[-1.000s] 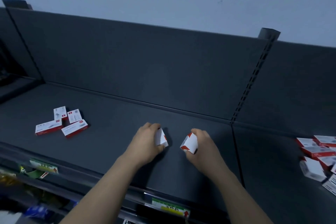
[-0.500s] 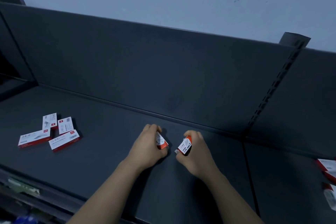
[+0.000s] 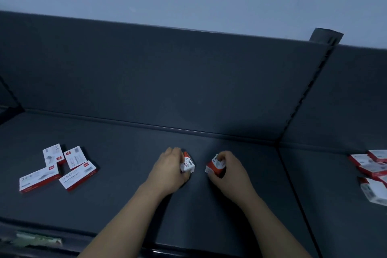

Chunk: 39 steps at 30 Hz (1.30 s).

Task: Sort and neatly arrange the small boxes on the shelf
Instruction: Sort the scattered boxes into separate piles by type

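While the shelf (image 3: 125,205) holds four loose boxes (image 3: 58,166) at 9 o'clock and a heap (image 3: 370,172) at 3 o'clock, left hand (image 3: 169,170) grips one small box (image 3: 188,165) at centre; right hand (image 3: 229,174) grips second box (image 3: 215,166), near, not touching. Step, judged: setting pair down. Next: square them side by side.

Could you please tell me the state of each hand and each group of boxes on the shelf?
Left hand: grips a small box.
Right hand: grips a second box.
Four left boxes: lying flat, loosely scattered.
Right pile: jumbled, partly out of frame.
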### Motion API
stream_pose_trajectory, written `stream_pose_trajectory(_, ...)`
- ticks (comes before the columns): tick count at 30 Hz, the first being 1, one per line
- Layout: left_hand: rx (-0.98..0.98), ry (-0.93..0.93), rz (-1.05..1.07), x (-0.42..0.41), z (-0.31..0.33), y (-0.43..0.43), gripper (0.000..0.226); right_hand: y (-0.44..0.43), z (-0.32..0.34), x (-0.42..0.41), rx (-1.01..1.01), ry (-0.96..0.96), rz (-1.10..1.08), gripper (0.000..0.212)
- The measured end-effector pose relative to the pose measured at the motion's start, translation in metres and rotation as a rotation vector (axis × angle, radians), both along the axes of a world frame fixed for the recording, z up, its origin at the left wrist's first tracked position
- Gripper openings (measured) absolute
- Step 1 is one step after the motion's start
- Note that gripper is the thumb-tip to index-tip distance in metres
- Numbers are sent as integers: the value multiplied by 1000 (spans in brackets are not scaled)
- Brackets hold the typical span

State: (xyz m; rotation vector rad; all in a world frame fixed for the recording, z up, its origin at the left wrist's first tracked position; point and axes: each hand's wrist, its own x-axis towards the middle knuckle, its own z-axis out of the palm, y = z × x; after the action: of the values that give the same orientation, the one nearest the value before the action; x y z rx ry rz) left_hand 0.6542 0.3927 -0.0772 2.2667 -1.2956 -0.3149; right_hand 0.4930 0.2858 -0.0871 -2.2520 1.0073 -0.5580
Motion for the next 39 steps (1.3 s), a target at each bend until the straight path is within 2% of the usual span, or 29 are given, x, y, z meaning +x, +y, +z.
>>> stream_pose_trajectory(6,-37,-113,-113,-4,22,2,32,15,21,-12,-102,52,-14,46)
stream_pose_trajectory(10,-55,-170,-212,-24,37,0,43,26,30,-34,-174,113,-78,54)
stream_pose_trajectory(14,-142,-231,-318,-53,44,-5,29,35,33,-66,-225,150,-171,59)
stream_pose_trajectory(16,-175,-240,-378,-70,48,-8,26,39,38,-87,-241,172,-225,59)
stream_pose_trajectory(22,-181,-284,-557,-125,63,-30,45,45,53,-159,-274,223,-400,55)
stream_pose_trajectory(26,-215,-294,-663,-173,69,-45,43,49,58,-212,-282,221,-482,44)
stream_pose_trajectory(33,-190,-258,-799,-277,70,-78,45,41,64,-315,-262,295,-614,52)
stream_pose_trajectory(39,-189,-250,-821,-372,73,-114,38,19,65,-412,-257,314,-643,43)
